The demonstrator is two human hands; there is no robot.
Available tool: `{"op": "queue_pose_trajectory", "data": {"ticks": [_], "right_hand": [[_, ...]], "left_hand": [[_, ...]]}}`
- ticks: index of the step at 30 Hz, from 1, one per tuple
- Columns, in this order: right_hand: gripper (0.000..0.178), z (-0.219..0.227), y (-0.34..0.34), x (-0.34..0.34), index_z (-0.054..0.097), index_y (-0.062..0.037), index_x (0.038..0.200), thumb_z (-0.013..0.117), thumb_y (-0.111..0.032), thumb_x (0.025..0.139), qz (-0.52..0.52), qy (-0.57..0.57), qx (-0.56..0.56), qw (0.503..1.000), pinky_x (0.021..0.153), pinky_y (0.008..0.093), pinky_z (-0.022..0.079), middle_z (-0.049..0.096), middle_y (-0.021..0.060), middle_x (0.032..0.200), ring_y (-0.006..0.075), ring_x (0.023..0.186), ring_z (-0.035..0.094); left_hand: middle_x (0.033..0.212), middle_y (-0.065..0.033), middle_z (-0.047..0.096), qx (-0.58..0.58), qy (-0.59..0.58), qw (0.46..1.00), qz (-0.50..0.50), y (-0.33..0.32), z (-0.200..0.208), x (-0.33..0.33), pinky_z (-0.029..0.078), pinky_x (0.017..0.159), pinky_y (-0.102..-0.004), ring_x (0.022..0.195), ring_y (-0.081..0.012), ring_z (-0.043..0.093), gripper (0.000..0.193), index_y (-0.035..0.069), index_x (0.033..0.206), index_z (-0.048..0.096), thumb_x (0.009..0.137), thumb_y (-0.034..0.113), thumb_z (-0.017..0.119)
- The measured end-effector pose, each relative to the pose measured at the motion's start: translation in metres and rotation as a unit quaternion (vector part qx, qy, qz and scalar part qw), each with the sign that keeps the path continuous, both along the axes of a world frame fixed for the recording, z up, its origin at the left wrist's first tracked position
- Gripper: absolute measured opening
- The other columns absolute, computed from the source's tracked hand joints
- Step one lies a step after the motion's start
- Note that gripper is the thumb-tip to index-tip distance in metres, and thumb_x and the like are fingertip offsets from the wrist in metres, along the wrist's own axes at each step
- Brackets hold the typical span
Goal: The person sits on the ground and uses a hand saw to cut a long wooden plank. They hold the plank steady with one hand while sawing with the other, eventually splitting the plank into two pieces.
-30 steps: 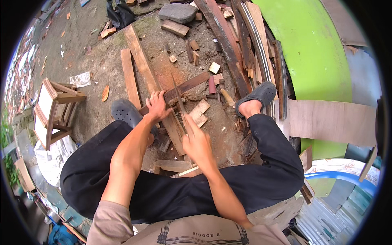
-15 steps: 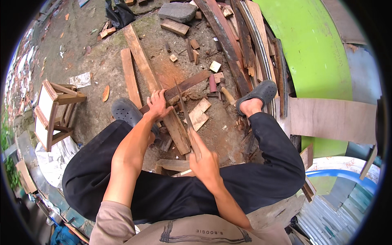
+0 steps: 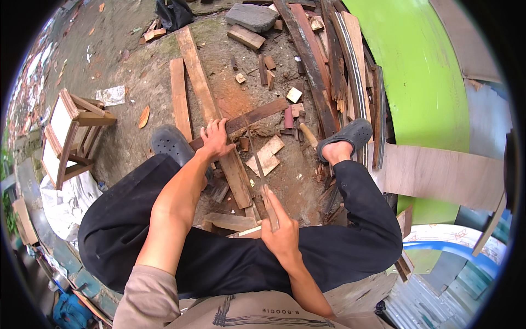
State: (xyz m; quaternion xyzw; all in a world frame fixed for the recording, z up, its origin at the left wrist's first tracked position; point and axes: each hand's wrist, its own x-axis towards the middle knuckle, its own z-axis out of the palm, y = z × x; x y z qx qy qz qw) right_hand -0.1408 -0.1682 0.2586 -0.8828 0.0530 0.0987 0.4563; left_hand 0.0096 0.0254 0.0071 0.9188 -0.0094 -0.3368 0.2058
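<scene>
My right hand (image 3: 281,238) is closed round the wooden handle of a handsaw (image 3: 255,156). The narrow blade points away from me, its far end at the edge of a dark wooden strip (image 3: 263,113). This strip lies crosswise over a long, lighter plank (image 3: 235,178) on the ground. Where the two cross, my left hand (image 3: 215,140) grips and presses down the strip, its fingertips over the far edge. The strip's left end runs towards my left clog (image 3: 169,143); my forearm and foot partly hide it.
A hammer (image 3: 308,134) and wood offcuts (image 3: 267,156) lie right of the plank. Long boards (image 3: 312,71) are piled beside a green panel (image 3: 422,71). A small wooden frame (image 3: 76,134) stands on the left. A grey stone block (image 3: 252,17) sits at the far side.
My right hand has drawn the handsaw back towards me, so less of its blade reaches past the strip. My left hand keeps its hold, and the whole view has shifted slightly.
</scene>
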Motion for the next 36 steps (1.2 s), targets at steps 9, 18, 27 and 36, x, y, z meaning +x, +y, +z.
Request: {"op": "queue_pose_trajectory", "data": {"ticks": [9, 18, 27, 36], "right_hand": [[0.063, -0.054, 0.022, 0.065, 0.054, -0.0111, 0.143, 0.054, -0.004, 0.081, -0.009, 0.077, 0.005, 0.997, 0.086, 0.0409, 0.056, 0.067, 0.0228, 0.123, 0.0421, 0.102, 0.069], [0.062, -0.102, 0.011, 0.09, 0.056, -0.0109, 0.141, 0.056, -0.004, 0.08, -0.032, 0.053, 0.017, 0.998, 0.082, 0.0424, 0.055, 0.068, 0.0255, 0.11, 0.0412, 0.097, 0.067], [0.065, -0.029, -0.014, 0.009, 0.053, -0.0096, 0.145, 0.053, -0.001, 0.081, 0.003, 0.04, 0.003, 0.999, 0.079, 0.0399, 0.056, 0.067, 0.0227, 0.12, 0.0411, 0.096, 0.068], [0.066, -0.061, 0.014, 0.071, 0.051, -0.0161, 0.146, 0.056, -0.006, 0.081, -0.003, 0.131, -0.011, 0.991, 0.07, 0.0451, 0.055, 0.07, 0.0257, 0.097, 0.0451, 0.078, 0.068]], "left_hand": [[0.158, -0.0236, 0.02, 0.007, -0.011, 1.0, 0.008, 0.003, -0.01, -0.005, 0.006, 0.119, -0.0649, 0.152, -0.0417, 0.009, 0.108, 0.01, 0.155, 0.015, 0.077, 0.044, 0.082], [0.157, -0.0216, 0.022, -0.022, -0.04, 0.999, 0.008, 0.001, -0.022, -0.005, 0.006, 0.117, -0.0661, 0.152, -0.0418, 0.008, 0.108, 0.014, 0.155, 0.017, 0.075, 0.045, 0.082], [0.157, -0.0226, 0.022, 0.004, -0.035, 0.999, 0.001, 0.003, -0.006, -0.001, 0.007, 0.118, -0.0651, 0.152, -0.0427, 0.009, 0.107, 0.011, 0.155, 0.016, 0.077, 0.042, 0.081], [0.156, -0.023, 0.023, -0.005, -0.044, 0.999, 0.0, 0.006, -0.019, -0.006, 0.007, 0.118, -0.066, 0.151, -0.0436, 0.01, 0.107, 0.01, 0.154, 0.018, 0.076, 0.045, 0.081]]}}
